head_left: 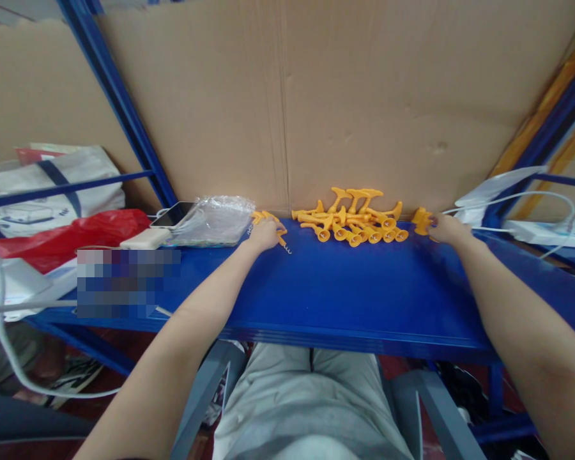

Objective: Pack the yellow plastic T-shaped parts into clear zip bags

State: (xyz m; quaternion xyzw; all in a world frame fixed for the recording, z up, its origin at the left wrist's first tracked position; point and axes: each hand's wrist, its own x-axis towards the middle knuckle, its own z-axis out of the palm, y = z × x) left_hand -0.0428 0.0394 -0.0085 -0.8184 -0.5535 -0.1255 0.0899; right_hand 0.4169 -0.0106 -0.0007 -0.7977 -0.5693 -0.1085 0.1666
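Hand (L) covers yellow corkscrews, metal spiral projecting; grip can't be told. Hand (R) touches separate yellow pc.; closure unclear. Corkscrew pile lies betw. hands on blue table, nr. cardboard wall. Pcs. likely lt., stiff, slightly slippery; grasp yellow handle, avoid spiral.

On the tabletop, near its back edge, a pile of pieces lies between the left hand and the right hand, with a smaller cluster just left of the right hand; the cardboard panel stands behind them all; left of the left hand comes a clear packet, then a phone; farther left, a plastic bag lies before a cloth bag; a cable runs right of the right hand
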